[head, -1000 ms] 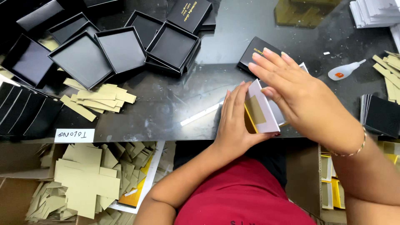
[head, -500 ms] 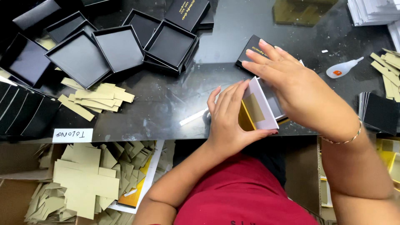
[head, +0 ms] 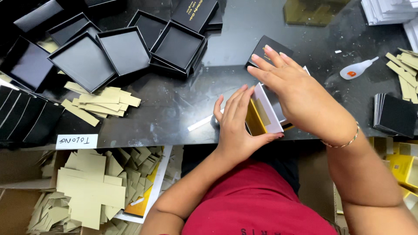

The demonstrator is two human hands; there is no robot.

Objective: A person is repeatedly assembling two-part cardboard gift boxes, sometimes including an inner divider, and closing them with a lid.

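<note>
Both hands shifted slightly, left hand [head: 237, 124] gripping one white-yellow box [head: 262, 114], right hand [head: 296, 93] flat on it

glossy black worktable [head: 174, 104], cardboard-strewn floor [head: 26, 209]

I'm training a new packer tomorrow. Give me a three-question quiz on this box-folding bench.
1. True or false: the left hand props up a white flap with a yellow inner face.
2. Which lies right of the right hand? A) glue bottle B) scissors C) tape roll
3. Fill in: the open black trays lie at the ____ end of the table.

Key: 1 true; 2 A; 3 left
</note>
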